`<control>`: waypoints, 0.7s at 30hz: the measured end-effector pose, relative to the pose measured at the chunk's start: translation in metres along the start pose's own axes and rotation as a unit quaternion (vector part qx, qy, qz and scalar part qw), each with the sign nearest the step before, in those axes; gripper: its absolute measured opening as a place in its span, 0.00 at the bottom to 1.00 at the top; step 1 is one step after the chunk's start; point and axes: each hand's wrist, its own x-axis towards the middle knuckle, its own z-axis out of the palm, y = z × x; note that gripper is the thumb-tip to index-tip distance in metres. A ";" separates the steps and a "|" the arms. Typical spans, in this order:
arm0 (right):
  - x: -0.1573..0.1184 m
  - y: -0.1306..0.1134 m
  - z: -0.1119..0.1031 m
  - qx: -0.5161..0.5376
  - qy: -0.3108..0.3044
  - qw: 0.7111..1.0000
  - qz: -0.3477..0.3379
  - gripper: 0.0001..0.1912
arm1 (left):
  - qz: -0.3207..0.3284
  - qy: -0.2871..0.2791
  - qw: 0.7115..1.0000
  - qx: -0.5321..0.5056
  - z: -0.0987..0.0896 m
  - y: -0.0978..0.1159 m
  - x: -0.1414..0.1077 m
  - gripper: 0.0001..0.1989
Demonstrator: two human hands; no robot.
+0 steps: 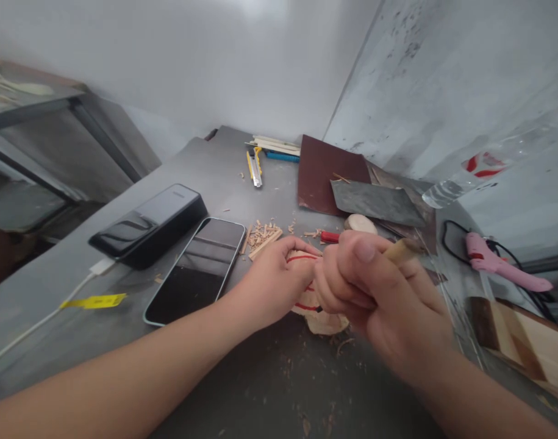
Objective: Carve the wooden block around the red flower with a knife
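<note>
A pale piece of wood (pixel 327 323) marked with red curved lines lies low over the table between my hands. My left hand (pixel 276 280) is closed on its left side, with thumb and forefinger along the top. In its fist my right hand (pixel 388 299) grips a carving tool by the wooden handle (pixel 403 250), whose butt sticks out to the right. The fist presses close against the wood, and most of the tool's working end is hidden behind the fingers. Just beyond my hands are wood shavings (pixel 263 238), a red-handled tool (pixel 330 236) and a round pale wooden piece (pixel 360 224).
To the left sit a phone (pixel 199 268) and a black power bank (pixel 150 222) with a white cable. Farther back lie a yellow utility knife (pixel 255 167) and sandpaper sheets (pixel 327 174). On the right are a plastic bottle (pixel 471 171), a pink glue gun (pixel 502 263) and a wood block (pixel 525 341).
</note>
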 end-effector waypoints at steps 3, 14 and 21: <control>0.000 0.004 0.003 0.009 0.011 1.000 -0.002 0.29 | -0.062 0.019 0.997 -0.031 0.004 0.004 -0.002 0.08; 0.000 0.005 -0.010 -0.068 -0.003 0.996 -0.054 0.27 | -0.040 0.013 0.989 -0.145 0.012 0.002 -0.006 0.09; -0.004 0.005 -0.020 -0.056 -0.024 0.997 -0.057 0.26 | -0.043 -0.005 0.995 -0.087 0.010 -0.003 -0.005 0.10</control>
